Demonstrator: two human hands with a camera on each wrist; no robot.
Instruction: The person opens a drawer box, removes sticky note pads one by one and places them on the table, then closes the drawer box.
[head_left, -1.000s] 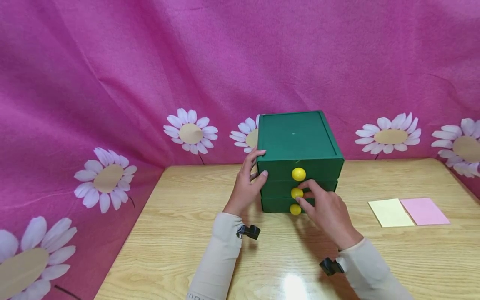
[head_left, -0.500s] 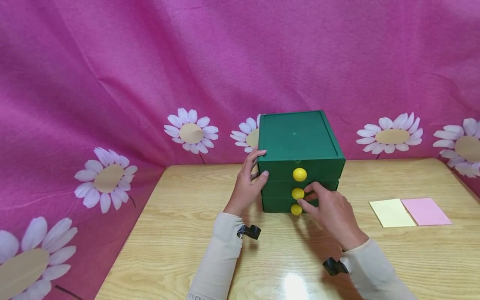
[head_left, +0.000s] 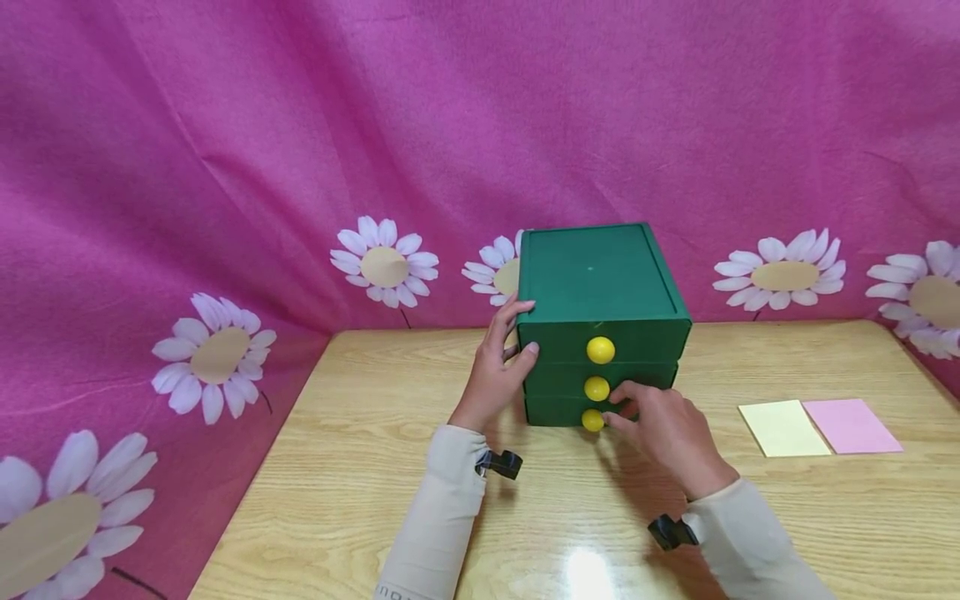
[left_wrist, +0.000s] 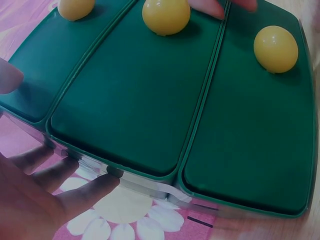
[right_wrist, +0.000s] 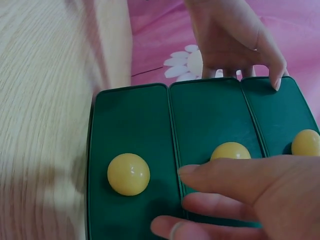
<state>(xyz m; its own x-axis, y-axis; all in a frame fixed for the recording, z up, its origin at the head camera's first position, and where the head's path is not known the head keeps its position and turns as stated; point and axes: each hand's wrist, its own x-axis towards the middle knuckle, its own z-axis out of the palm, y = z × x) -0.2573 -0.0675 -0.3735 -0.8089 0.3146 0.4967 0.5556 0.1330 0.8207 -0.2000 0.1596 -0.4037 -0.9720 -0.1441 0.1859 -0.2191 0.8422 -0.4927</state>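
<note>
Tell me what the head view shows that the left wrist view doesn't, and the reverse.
Only the head view: the yellow paper, the pink paper, the top of the green drawer cabinet and the sleeves.

Only the left wrist view: three fingertips of the left hand lined up along the cabinet's side.

Both: the cabinet's drawer fronts, three yellow knobs, the left hand, the flowered cloth, the wooden table and the right hand, though the left wrist view catches only its fingertips.

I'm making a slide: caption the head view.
Left hand grips green plastic drawers; right hand beside two round yellow knobs.
</note>
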